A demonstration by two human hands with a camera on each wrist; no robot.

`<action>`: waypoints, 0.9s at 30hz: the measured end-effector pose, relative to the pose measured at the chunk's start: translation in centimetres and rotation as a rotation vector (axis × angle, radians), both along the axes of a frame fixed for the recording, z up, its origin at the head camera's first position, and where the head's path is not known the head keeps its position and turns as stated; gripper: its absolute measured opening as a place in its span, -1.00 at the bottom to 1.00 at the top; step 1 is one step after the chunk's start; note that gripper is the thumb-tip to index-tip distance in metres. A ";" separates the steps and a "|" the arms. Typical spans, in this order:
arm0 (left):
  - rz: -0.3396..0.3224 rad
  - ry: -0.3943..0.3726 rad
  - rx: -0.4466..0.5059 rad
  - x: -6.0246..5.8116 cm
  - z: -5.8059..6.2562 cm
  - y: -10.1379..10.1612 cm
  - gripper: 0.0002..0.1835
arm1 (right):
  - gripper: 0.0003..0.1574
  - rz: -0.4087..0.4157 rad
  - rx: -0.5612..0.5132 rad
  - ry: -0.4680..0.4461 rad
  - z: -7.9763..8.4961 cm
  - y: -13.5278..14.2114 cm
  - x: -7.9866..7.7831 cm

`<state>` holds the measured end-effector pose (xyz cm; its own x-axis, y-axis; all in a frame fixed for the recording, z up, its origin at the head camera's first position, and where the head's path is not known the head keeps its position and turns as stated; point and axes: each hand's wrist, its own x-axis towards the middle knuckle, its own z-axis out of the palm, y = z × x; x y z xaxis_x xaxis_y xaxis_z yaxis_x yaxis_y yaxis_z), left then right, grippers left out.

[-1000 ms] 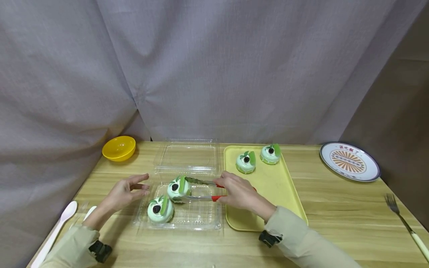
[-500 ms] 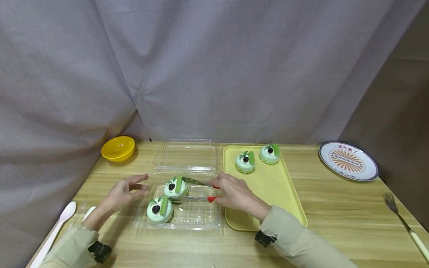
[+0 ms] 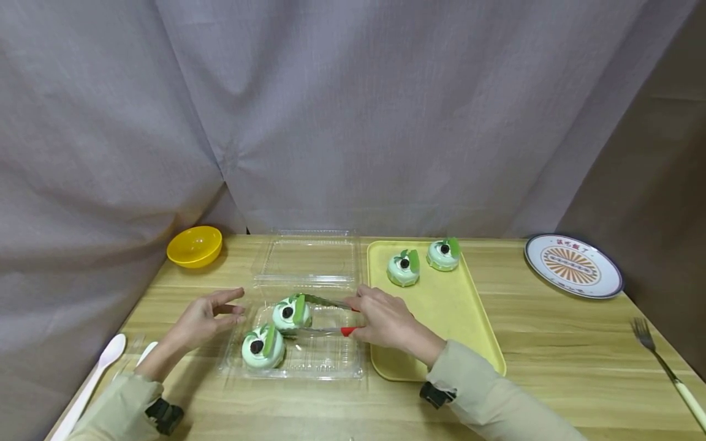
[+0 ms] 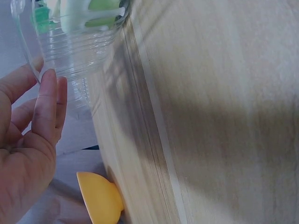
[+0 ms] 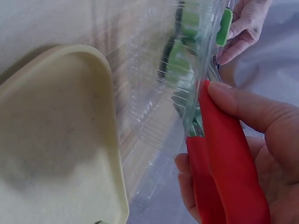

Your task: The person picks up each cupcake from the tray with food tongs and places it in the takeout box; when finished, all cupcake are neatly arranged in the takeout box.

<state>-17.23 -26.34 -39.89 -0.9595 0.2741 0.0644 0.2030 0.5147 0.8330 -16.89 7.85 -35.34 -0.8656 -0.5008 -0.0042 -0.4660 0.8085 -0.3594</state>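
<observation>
On my feed, the right hand gripped the red-handled tongs, their 2 arms apart around the farther of 2 cakes in the clear box. I could not tell whether both tips pressed on it. The left hand had its fingers spread by the box's left wall; contact was unclear. I judged the cake light, soft and easily dented, with creamy, slippery toppings, so I favoured its low near and far sides for the hold. The box looked thin and flexible. The tongs' long axis ran left to right, tips left; the cake was round, without a long axis, its green slice upright on the right.
</observation>
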 end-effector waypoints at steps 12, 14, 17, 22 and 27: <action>-0.013 0.005 0.004 0.0 -0.1 0.1 -0.34 | -0.29 0.007 0.009 0.002 0.5 1.0 0.1; -0.012 0.003 0.002 0.0 -0.1 0.1 -0.34 | -0.30 0.018 0.001 0.014 0.4 0.9 0.1; -0.007 -0.001 0.001 0.0 -0.1 0.0 -0.34 | -0.31 0.028 -0.009 0.026 0.3 0.8 0.1; -0.002 -0.003 0.000 0.0 0.0 0.0 -0.34 | -0.31 0.021 -0.003 0.019 0.2 0.6 0.1; -0.005 0.005 0.000 0.1 0.0 0.2 -0.35 | -0.30 0.014 0.009 0.015 0.3 0.6 0.2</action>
